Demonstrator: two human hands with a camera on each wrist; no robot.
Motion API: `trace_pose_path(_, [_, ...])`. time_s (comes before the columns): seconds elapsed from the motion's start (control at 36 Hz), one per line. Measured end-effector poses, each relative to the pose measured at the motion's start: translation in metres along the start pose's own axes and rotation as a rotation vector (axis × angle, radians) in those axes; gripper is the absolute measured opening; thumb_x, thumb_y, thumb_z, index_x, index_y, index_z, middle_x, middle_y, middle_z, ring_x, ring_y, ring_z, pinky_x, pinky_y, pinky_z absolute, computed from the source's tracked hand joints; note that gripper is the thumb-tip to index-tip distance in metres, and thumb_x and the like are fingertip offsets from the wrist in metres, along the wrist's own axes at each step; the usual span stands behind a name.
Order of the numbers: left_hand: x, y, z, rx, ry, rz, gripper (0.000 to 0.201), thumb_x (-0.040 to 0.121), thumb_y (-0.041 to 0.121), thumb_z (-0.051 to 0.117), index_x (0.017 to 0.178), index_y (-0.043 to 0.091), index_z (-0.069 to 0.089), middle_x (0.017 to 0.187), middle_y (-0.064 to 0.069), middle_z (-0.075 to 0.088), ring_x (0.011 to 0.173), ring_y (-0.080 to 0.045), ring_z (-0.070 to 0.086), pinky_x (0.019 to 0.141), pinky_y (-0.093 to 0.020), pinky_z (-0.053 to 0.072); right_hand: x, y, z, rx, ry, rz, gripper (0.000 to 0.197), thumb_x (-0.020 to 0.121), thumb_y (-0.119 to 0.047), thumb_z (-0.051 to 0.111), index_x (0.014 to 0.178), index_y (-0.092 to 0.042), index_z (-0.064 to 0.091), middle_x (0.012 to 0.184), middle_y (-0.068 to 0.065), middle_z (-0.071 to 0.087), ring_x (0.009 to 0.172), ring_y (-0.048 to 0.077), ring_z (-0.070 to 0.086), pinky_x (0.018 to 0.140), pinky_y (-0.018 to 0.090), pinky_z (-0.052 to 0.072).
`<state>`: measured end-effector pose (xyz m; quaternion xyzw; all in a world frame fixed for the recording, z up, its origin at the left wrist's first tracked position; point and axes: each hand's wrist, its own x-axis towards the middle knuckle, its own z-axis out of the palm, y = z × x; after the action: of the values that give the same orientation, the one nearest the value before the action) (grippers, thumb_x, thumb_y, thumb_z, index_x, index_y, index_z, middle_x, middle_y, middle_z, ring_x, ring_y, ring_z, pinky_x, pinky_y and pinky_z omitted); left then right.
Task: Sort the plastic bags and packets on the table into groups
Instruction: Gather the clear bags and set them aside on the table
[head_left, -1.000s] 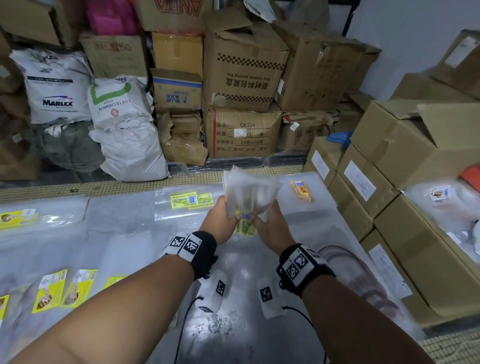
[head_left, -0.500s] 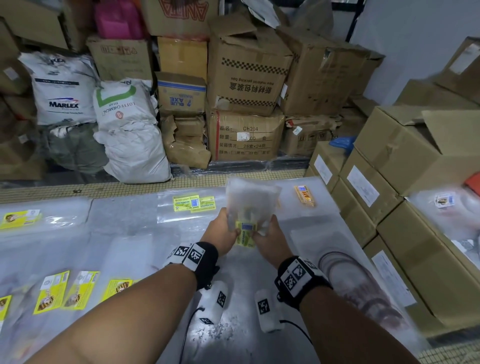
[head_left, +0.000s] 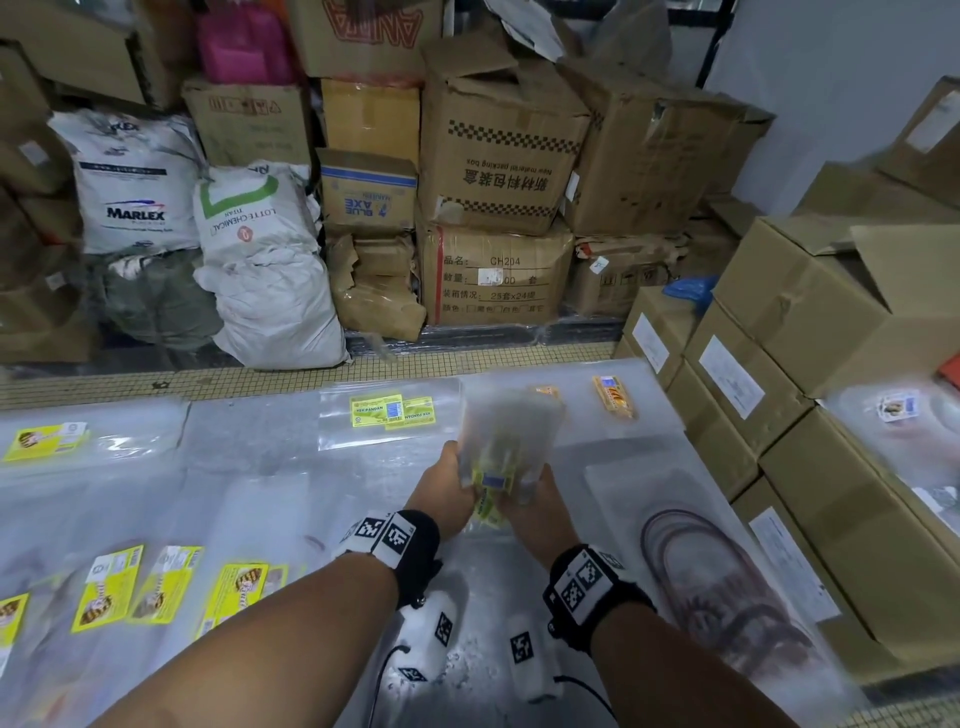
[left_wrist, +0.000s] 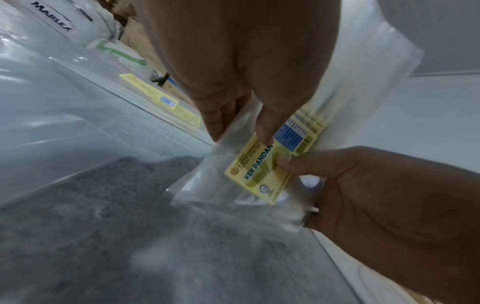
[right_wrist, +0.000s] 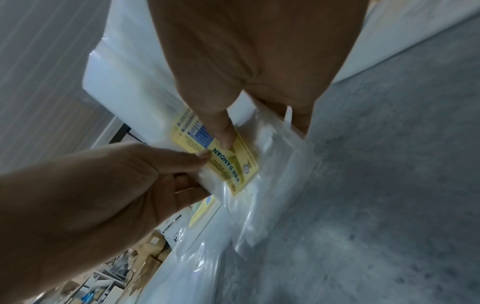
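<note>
Both hands hold one stack of clear plastic bags (head_left: 511, 441) upright above the table (head_left: 270, 457), just in front of the KEK PANDAN packet (head_left: 389, 413) that lies flat on it. The left hand (head_left: 447, 486) grips the stack's left edge; in the left wrist view its thumb (left_wrist: 267, 123) presses on the yellow KEK PANDAN label (left_wrist: 270, 166) of the front bag while its fingers (left_wrist: 215, 121) curl behind the plastic, so the stack is pinched between them. The right hand (head_left: 540, 512) takes the right edge the same way: in the right wrist view its thumb (right_wrist: 221, 131) lies on the label (right_wrist: 221, 156) and its other fingers (right_wrist: 301, 119) wrap behind the bags. The two thumb tips sit close together on the label. The upper part of the stack stands tall and blurred in the head view.

To the left of the lying packet, along the far table edge, a bag with a yellow picture label (head_left: 44, 441) rests on clear sheeting. Nearer the person on that side lies a row of yellow-labelled packets (head_left: 150, 587). To the packet's right lies a small orange packet (head_left: 613, 397), and further right and nearer, a bag holding dark red rings (head_left: 722, 577). Cardboard boxes (head_left: 498, 176) and white sacks (head_left: 260, 260) are piled beyond the table.
</note>
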<state>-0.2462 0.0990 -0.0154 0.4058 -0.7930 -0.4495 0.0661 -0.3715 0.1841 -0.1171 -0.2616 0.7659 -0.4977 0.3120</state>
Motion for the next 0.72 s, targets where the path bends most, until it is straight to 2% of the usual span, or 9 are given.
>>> trace_pose_path(0.06, [0.001, 0.002, -0.001, 0.028, -0.006, 0.009, 0.035, 0.095, 0.009, 0.056, 0.125, 0.013, 0.040, 0.112, -0.012, 0.065, 0.088, -0.021, 0.056, 0.075, -0.030, 0.045, 0.010, 0.012, -0.001, -0.005, -0.049, -0.008, 0.056, 0.072, -0.044, 0.076, 0.120, -0.025, 0.055, 0.104, -0.002, 0.070, 0.094, 0.016, 0.069, 0.084, 0.050, 0.057])
trace_pose_path(0.11, [0.004, 0.007, -0.008, 0.076, -0.010, 0.038, 0.031, 0.095, 0.011, 0.058, 0.122, 0.014, 0.042, 0.106, -0.008, 0.063, 0.086, -0.021, 0.057, 0.073, -0.030, 0.044, -0.004, -0.019, -0.009, -0.015, -0.060, 0.003, 0.055, 0.072, -0.044, 0.078, 0.118, -0.024, 0.055, 0.107, -0.002, 0.069, 0.098, 0.015, 0.068, 0.087, 0.046, 0.056])
trace_pose_path(0.28, [0.019, 0.031, -0.044, 0.382, -0.048, 0.179, 0.033, 0.093, 0.011, 0.060, 0.122, 0.014, 0.044, 0.104, -0.012, 0.065, 0.087, -0.027, 0.059, 0.069, -0.031, 0.041, -0.009, -0.053, -0.029, 0.090, -0.007, 0.048, 0.045, 0.082, -0.011, 0.077, 0.114, -0.006, 0.046, 0.093, 0.007, 0.065, 0.091, 0.022, 0.063, 0.077, 0.027, 0.051])
trace_pose_path(0.33, [0.025, 0.037, -0.056, 0.516, -0.062, 0.202, 0.038, 0.092, 0.012, 0.059, 0.127, 0.015, 0.044, 0.104, -0.013, 0.062, 0.085, -0.027, 0.055, 0.068, -0.030, 0.037, -0.002, -0.053, -0.036, 0.096, 0.037, 0.073, 0.055, 0.081, -0.008, 0.077, 0.122, -0.005, 0.041, 0.099, 0.019, 0.063, 0.093, 0.022, 0.060, 0.077, 0.020, 0.046])
trace_pose_path(0.39, [0.030, 0.040, -0.067, 0.644, -0.090, 0.228, 0.043, 0.091, 0.013, 0.058, 0.131, 0.019, 0.044, 0.112, -0.014, 0.061, 0.090, -0.028, 0.053, 0.071, -0.030, 0.037, 0.003, -0.051, -0.045, 0.095, 0.060, 0.066, 0.073, 0.075, -0.015, 0.083, 0.131, -0.002, 0.039, 0.113, 0.014, 0.059, 0.109, 0.026, 0.059, 0.082, 0.013, 0.043])
trace_pose_path(0.5, [0.036, 0.038, -0.080, 0.888, -0.148, 0.254, 0.042, 0.094, 0.025, 0.059, 0.133, 0.018, 0.046, 0.122, -0.014, 0.060, 0.108, -0.031, 0.056, 0.079, -0.033, 0.043, -0.003, -0.057, -0.062, 0.113, 0.140, 0.024, 0.100, 0.076, -0.007, 0.082, 0.149, -0.019, 0.016, 0.127, -0.001, 0.038, 0.117, 0.016, 0.043, 0.090, 0.027, 0.039])
trace_pose_path(0.58, [0.036, 0.032, -0.075, 0.976, -0.184, 0.264, 0.042, 0.096, 0.029, 0.059, 0.135, 0.019, 0.047, 0.125, -0.013, 0.060, 0.114, -0.031, 0.056, 0.082, -0.034, 0.045, -0.005, -0.053, -0.067, 0.011, 0.091, -0.083, 0.091, 0.074, -0.007, 0.083, 0.146, -0.017, 0.029, 0.132, -0.005, 0.041, 0.122, 0.012, 0.040, 0.098, 0.026, 0.036])
trace_pose_path(0.67, [0.033, 0.027, -0.062, 1.008, -0.203, 0.293, 0.042, 0.097, 0.030, 0.058, 0.136, 0.021, 0.046, 0.124, -0.011, 0.061, 0.115, -0.031, 0.056, 0.084, -0.037, 0.047, -0.007, -0.053, -0.064, -0.003, -0.010, -0.037, 0.066, 0.074, -0.008, 0.083, 0.129, -0.018, 0.047, 0.129, -0.004, 0.052, 0.121, 0.012, 0.049, 0.101, 0.027, 0.040])
trace_pose_path(0.72, [0.031, 0.026, -0.053, 1.016, -0.193, 0.327, 0.039, 0.096, 0.027, 0.058, 0.134, 0.021, 0.048, 0.122, -0.009, 0.062, 0.112, -0.030, 0.057, 0.085, -0.037, 0.047, -0.009, -0.052, -0.062, 0.005, -0.035, -0.035, 0.050, 0.076, -0.007, 0.082, 0.116, -0.017, 0.053, 0.116, -0.004, 0.057, 0.107, 0.009, 0.056, 0.091, 0.018, 0.048])
